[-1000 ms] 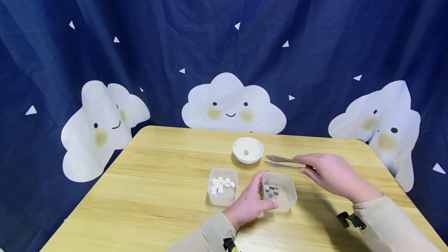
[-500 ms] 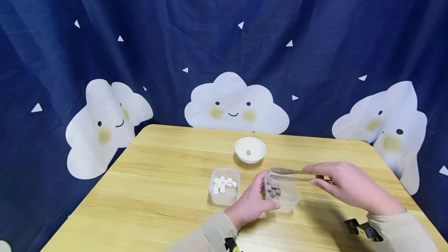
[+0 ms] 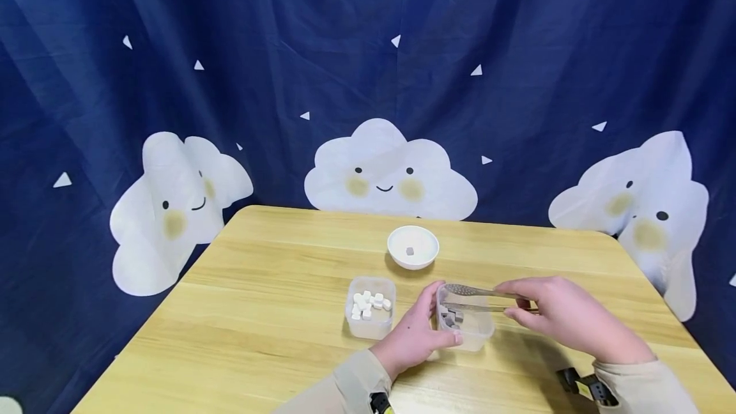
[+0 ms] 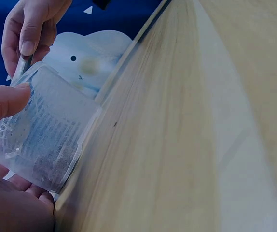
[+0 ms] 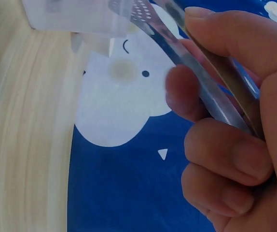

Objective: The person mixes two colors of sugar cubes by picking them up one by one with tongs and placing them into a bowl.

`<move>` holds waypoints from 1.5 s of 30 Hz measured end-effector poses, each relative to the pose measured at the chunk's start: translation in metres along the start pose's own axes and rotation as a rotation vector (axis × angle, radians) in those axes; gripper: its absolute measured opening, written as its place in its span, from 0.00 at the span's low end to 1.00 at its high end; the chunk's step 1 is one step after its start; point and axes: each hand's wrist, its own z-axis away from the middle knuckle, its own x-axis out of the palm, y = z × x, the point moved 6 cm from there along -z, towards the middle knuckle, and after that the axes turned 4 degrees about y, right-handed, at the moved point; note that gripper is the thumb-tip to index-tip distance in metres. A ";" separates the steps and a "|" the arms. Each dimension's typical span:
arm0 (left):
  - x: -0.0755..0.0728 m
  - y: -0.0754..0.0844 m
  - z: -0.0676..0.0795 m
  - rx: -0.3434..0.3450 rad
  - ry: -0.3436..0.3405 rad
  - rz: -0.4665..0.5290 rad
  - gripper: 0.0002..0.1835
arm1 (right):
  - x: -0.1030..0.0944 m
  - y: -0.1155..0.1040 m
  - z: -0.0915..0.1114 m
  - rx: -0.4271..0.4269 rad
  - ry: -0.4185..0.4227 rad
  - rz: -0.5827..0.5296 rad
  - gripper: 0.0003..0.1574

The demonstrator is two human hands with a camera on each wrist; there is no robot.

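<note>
My right hand (image 3: 566,318) grips a pair of metal tongs (image 5: 203,82) with perforated tips. The tongs' arms stand apart, and their tips reach over and into the clear plastic container (image 3: 478,336) on the right. Dark grey cubes (image 3: 452,318) lie at that container's left side, close to the lower tip; whether it touches them I cannot tell. Around the same container's left side curls my left hand (image 3: 415,336), its thumb (image 4: 8,100) at the near wall. Behind, a white bowl (image 3: 413,262) holds one grey cube (image 3: 410,251).
Left of my left hand stands a second clear container (image 3: 368,331) with several white cubes (image 3: 367,304). Everything sits on a wooden table (image 3: 276,312). A blue curtain (image 3: 264,69) with white clouds hangs behind the table's far edge.
The tongs have moved from beside the bowl, toward me and down into the right container, along with my right hand. My left hand keeps its hold on the container.
</note>
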 end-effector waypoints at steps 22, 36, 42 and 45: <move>-0.001 0.003 0.002 0.019 -0.007 0.001 0.55 | 0.010 -0.009 0.000 -0.004 -0.037 0.055 0.16; -0.001 0.006 0.000 0.036 -0.007 -0.004 0.54 | 0.010 -0.023 -0.004 -0.074 0.003 0.144 0.15; 0.000 0.003 0.000 0.029 -0.001 -0.008 0.55 | 0.007 -0.024 -0.003 -0.090 0.018 0.134 0.15; 0.000 0.002 0.000 0.027 0.000 -0.003 0.56 | 0.004 -0.024 -0.003 -0.106 0.032 0.103 0.15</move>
